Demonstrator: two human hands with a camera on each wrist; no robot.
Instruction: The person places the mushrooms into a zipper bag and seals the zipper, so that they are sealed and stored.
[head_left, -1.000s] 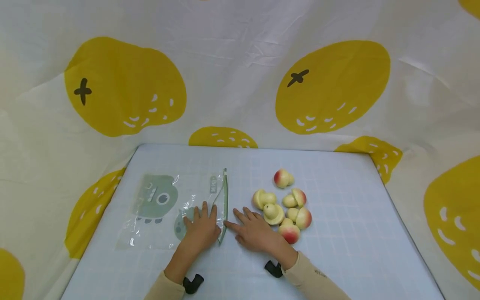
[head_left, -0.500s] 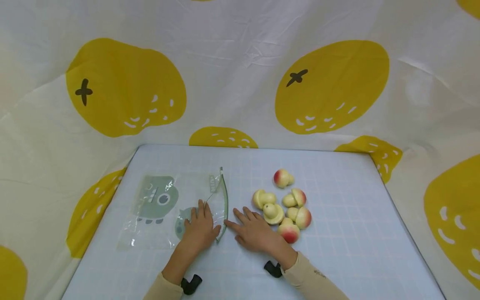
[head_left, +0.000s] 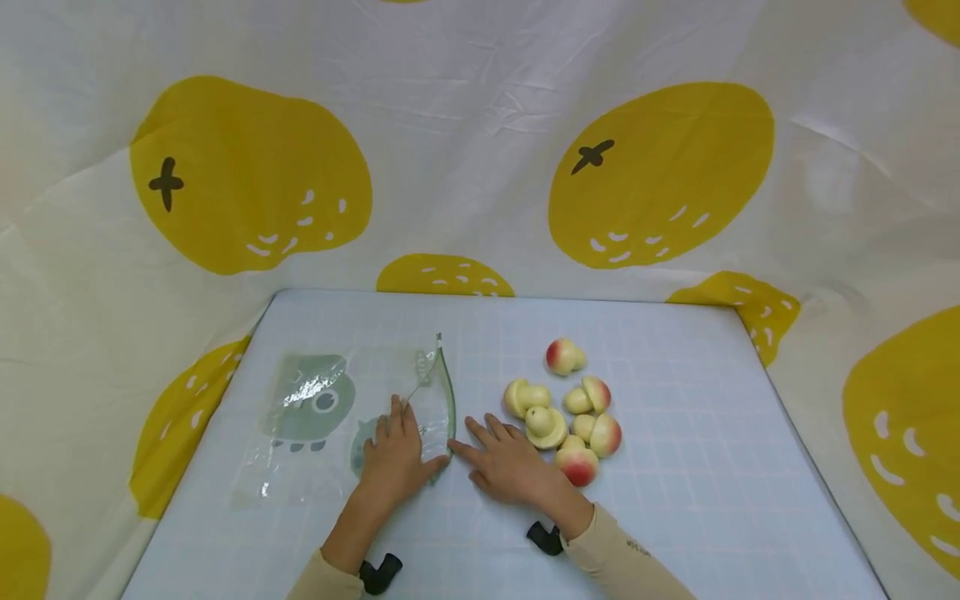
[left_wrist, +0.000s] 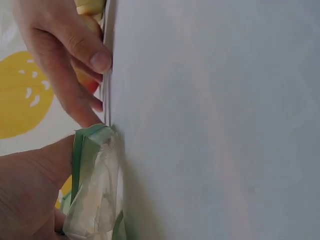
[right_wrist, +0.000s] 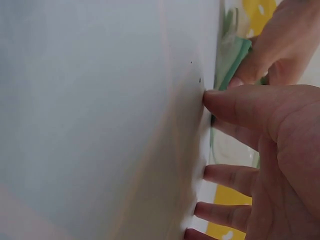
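Observation:
A clear zip bag [head_left: 258, 467] printed with green monsters lies flat at the table's left, its green-edged mouth [head_left: 450, 392] facing right and gaping a little. My left hand [head_left: 395, 457] rests on the bag near that mouth, fingers stretched forward and thumb out to the green edge. In the left wrist view, the bag's mouth [left_wrist: 95, 185] stands up from the table beside the left thumb. My right hand [head_left: 513, 467] lies with spread fingers just right of the bag, its index fingertip at the green edge. Its fingertips [right_wrist: 212, 172] touch the table in the right wrist view.
Several toy mushrooms [head_left: 576, 461] with cream and red caps lie grouped right of my right hand. One mushroom [head_left: 564, 356] sits farther back. A pale checked cloth covers the table [head_left: 712, 467]. Behind it hangs a white curtain [head_left: 465, 150] with yellow fruit prints.
My left hand has drawn slightly left, and its thumb has spread right to the bag's edge. The bag's mouth bows wider apart. My right hand has stayed in place.

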